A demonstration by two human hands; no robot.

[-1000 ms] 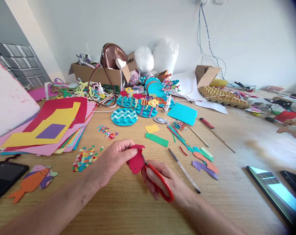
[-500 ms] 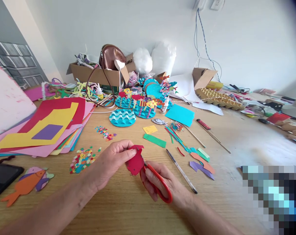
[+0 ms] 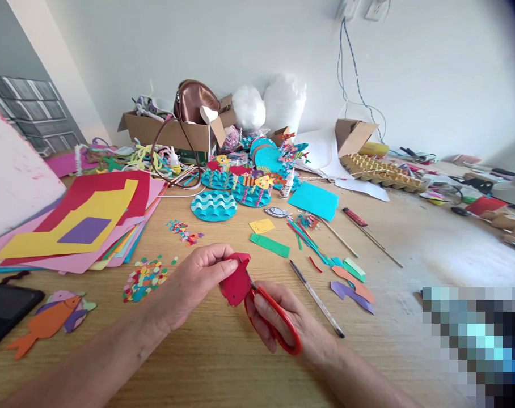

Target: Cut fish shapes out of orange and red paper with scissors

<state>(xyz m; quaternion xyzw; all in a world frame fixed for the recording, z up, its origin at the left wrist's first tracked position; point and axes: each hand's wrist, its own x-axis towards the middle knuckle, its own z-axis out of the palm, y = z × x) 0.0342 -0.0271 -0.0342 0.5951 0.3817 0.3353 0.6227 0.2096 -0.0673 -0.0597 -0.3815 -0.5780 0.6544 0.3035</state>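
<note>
L hand (image 3: 198, 279) pinching red paper shape (image 3: 236, 281), R hand (image 3: 283, 323) gripping scissors (image 3: 274, 317), blades pointing up-left into paper

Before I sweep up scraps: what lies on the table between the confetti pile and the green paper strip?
In the head view, only the bare table lies between the confetti pile and the green paper strip.

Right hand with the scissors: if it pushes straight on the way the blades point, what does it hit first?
The red paper piece held by the left hand: the scissors in the right hand point up-left into it, blades already at its edge. Beyond that, probably the left fingers.
</note>
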